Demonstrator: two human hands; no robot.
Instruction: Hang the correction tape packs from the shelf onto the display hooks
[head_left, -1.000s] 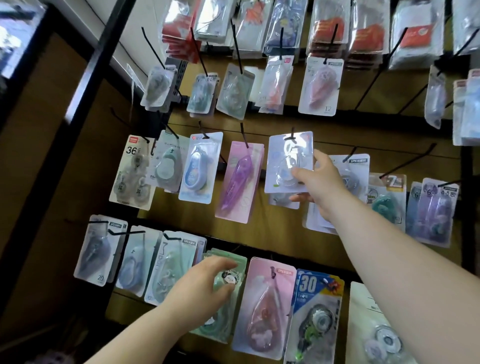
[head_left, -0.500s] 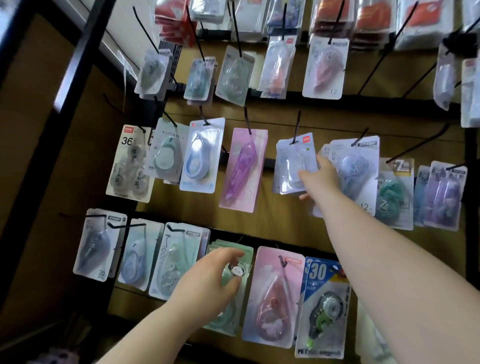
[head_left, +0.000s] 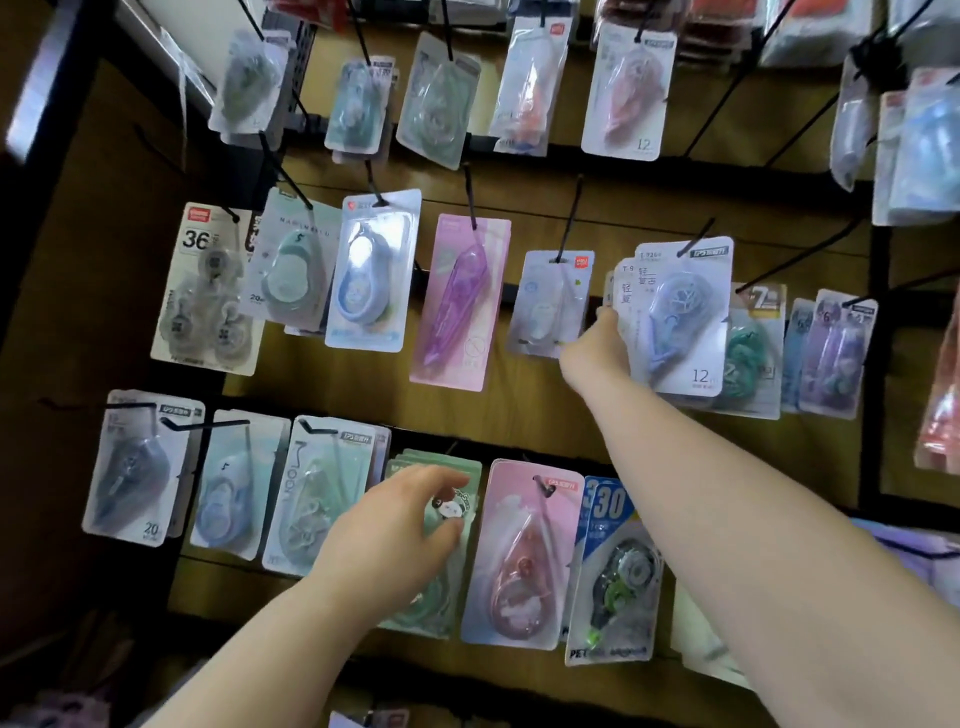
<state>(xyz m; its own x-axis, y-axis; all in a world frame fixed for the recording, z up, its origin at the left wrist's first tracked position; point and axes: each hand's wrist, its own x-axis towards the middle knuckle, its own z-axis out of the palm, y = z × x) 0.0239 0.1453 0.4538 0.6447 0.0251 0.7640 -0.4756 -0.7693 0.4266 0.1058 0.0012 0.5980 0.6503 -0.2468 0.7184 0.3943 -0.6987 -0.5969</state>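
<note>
A small pale correction tape pack (head_left: 545, 306) hangs on a black hook (head_left: 569, 218) in the middle row. My right hand (head_left: 597, 348) reaches up to its lower right edge and pinches it there; the fingertips are partly hidden beside a stack of lilac packs marked 12 (head_left: 675, 322). In the bottom row my left hand (head_left: 395, 530) curls thumb and fingers round the top of a stack of green packs (head_left: 441, 519) with a panda sticker.
Three rows of black hooks carry many blister packs against a wooden back panel (head_left: 519, 415). A purple pack (head_left: 457, 301) hangs left of the small pack, a pink one (head_left: 524, 551) right of my left hand. A bare hook (head_left: 789, 270) juts out at the right.
The small pack has slid from the hook's tip back along the hook, my right hand going with it. My left hand has stayed on the green packs.
</note>
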